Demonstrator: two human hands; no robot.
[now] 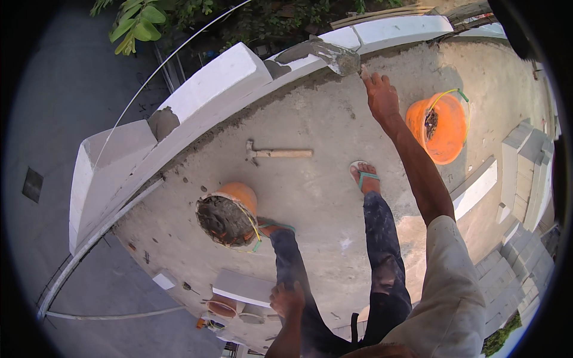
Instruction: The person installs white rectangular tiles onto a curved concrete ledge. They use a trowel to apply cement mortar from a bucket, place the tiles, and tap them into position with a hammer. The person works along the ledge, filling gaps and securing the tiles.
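My right hand (382, 95) reaches out to the low white block wall (316, 64), its fingers closed round the handle end of a trowel (342, 59). The trowel's mortar-smeared blade lies at the wall's top, beside a patch of wet grey mortar (295, 53). White blocks stand on the course on both sides of this patch. My left hand (287, 299) rests on my left leg near the knee, fingers laid over the trouser cloth, holding nothing. Close to my left foot, a tilted orange bucket (241, 194) holds grey mortar (224, 221).
A hammer (283, 153) lies on the concrete floor (322, 203) ahead of my feet. Another orange bucket (450, 134) stands right of my forearm. Loose white blocks (477, 188) and stacked blocks (519, 158) are at right. Beyond the curved wall, the ground drops away at left.
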